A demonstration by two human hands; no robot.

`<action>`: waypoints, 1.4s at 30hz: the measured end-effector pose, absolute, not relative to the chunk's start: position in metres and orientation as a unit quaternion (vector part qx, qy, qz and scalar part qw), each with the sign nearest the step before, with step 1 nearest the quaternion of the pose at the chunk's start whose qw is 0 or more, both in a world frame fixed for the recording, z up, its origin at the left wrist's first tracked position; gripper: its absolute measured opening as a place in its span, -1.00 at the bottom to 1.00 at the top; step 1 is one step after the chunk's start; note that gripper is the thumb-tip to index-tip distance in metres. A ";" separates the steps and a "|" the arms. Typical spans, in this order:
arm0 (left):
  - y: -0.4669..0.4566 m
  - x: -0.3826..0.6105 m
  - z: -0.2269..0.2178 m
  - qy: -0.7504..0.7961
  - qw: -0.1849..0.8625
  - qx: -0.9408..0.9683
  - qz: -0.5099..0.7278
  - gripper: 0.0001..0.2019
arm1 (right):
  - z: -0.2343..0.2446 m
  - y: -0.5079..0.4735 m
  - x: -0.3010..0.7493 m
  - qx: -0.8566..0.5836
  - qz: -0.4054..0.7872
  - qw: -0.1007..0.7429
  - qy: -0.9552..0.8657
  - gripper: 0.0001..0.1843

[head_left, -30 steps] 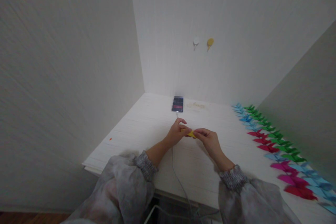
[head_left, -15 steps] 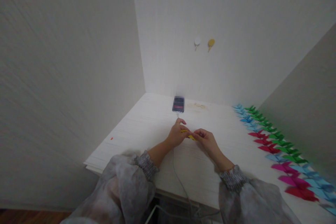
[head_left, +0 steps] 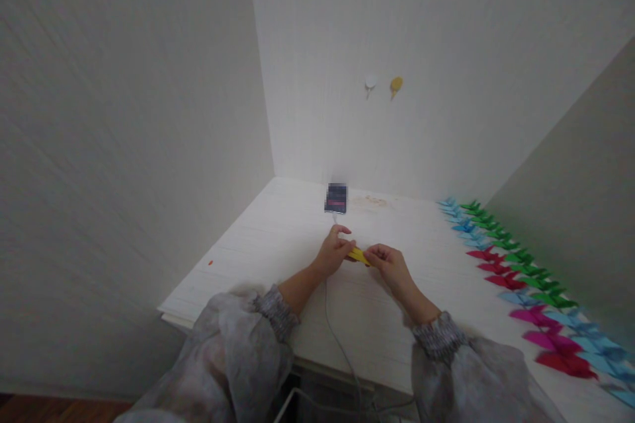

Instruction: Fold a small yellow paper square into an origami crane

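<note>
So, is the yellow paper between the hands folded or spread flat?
Folded: the yellow paper shows as a narrow strip held between left hand and right hand. Single folds are too small to tell.

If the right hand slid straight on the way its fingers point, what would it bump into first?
Beyond the yellow piece that the right hand holds, probably the left hand, though depth is unclear.

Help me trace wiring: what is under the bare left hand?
Beneath the bare left hand is a white, streaked table; a thin grey cable emerges beside it. Whatever the hand covers, including any hidden cable, cannot be seen.
</note>
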State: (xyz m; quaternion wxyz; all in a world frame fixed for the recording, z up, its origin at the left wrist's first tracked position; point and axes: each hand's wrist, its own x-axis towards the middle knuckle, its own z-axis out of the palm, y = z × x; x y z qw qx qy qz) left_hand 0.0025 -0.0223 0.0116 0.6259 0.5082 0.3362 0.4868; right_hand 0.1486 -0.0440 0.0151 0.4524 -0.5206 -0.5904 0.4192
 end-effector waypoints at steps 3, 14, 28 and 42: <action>-0.023 0.001 0.011 0.327 0.628 0.524 0.474 -0.52 | 0.013 -0.043 0.151 -0.523 0.416 0.452 -0.591 -0.81; -0.021 -0.001 0.009 0.339 0.617 0.524 0.479 -0.43 | 0.013 -0.044 0.150 -0.480 0.469 0.453 -0.586 -0.77; -0.026 0.005 0.018 0.337 0.629 0.473 0.517 -0.47 | 0.025 -0.049 0.150 -0.405 0.524 0.538 -0.522 -0.63; -0.025 0.007 0.014 0.338 0.623 0.451 0.542 -0.54 | 0.025 -0.048 0.148 -0.414 0.490 0.556 -0.528 -0.57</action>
